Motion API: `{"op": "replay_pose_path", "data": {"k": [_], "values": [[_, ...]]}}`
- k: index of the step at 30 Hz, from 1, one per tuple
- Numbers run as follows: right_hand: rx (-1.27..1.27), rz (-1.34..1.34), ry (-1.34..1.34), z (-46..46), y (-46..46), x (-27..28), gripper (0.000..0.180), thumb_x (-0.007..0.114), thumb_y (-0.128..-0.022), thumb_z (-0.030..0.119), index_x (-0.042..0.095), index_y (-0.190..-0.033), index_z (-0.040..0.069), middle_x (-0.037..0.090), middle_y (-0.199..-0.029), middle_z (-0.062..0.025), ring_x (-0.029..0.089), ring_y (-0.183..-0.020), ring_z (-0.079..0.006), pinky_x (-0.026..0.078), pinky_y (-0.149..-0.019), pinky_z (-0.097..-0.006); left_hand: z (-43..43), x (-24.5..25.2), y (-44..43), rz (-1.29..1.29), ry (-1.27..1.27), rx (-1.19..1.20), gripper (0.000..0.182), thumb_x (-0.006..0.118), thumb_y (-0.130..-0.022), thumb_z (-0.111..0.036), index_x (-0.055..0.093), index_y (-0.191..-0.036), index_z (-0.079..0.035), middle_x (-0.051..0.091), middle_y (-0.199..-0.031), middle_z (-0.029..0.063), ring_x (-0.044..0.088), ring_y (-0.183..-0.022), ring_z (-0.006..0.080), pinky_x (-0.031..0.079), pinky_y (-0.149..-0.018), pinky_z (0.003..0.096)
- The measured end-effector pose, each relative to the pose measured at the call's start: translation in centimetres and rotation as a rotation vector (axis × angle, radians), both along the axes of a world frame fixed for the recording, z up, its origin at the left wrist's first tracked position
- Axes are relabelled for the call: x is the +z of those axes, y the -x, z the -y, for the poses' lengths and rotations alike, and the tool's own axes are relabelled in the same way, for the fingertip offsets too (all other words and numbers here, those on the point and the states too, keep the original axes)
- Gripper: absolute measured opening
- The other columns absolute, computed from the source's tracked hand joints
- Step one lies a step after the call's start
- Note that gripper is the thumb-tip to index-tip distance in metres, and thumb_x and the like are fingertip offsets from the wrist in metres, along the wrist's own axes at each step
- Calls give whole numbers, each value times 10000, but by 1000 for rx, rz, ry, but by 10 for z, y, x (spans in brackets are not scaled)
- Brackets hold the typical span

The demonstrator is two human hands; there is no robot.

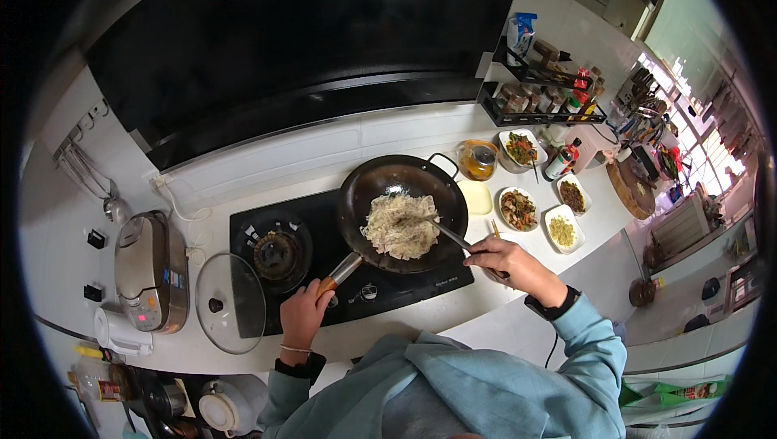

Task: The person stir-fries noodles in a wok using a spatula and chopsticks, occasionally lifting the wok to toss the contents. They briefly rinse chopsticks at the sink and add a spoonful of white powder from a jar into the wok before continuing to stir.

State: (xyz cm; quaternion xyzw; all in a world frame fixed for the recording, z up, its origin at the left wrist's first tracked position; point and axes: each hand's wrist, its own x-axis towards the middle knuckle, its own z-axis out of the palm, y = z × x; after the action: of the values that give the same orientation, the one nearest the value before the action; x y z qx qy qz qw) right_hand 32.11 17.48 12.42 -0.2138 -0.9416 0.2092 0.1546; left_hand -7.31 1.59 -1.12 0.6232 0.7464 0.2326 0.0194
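Observation:
A dark wok [358, 187] sits on the right side of a black gas cooktop [400, 293]. Pale shredded food [397, 235] lies in a heap in the wok. My left hand [305, 310] is closed around the wok's wood and metal handle [343, 270]. In my right hand [510, 266] is a metal spatula [452, 235], its blade end in the food and partly hidden by it. To the right stand a white plate of cooked mixed food [518, 209], a white dish of chopped yellowish bits [563, 229] and a dish of brown food [572, 194].
A glass lid [230, 317] overlaps the cooktop's left edge beside a rice cooker [145, 275]. Behind the dishes are a glass pot [478, 160], a bowl of vegetables [522, 149] and a sauce bottle [563, 160]. A spice rack [540, 117] hangs on the wall.

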Motion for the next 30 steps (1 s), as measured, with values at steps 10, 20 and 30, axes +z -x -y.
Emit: {"op": "replay_pose_path", "data": {"k": [10, 20, 30], "values": [[-41, -136, 52, 8, 60, -7, 199, 666, -861, -19, 701, -1057, -10, 680, -1034, -183, 675, -938, -361, 563, -827, -391, -1, 2, 1, 4, -9, -22, 372, 660, -934, -431, 658, -1144, -124, 642, -770, 114, 652, -665, 319, 503, -557, 404], [-518, -512, 226, -32, 89, -55, 163, 636, -965, 91, 692, -1041, -42, 701, -872, -171, 703, -769, -243, 547, -682, -324, -1, 2, 1, -15, -3, -19, 375, 655, -935, -433, 659, -1139, -119, 644, -774, 114, 652, -664, 319, 507, -562, 402], [-647, -521, 316, -40, 78, -60, 197, 578, -1016, 94, 667, -1071, -73, 731, -882, -121, 718, -821, -159, 570, -733, -273, 0, 2, 0, -4, -3, -13, 394, 652, -935, -442, 657, -1154, -114, 650, -781, 117, 658, -676, 322, 512, -565, 402]]}}
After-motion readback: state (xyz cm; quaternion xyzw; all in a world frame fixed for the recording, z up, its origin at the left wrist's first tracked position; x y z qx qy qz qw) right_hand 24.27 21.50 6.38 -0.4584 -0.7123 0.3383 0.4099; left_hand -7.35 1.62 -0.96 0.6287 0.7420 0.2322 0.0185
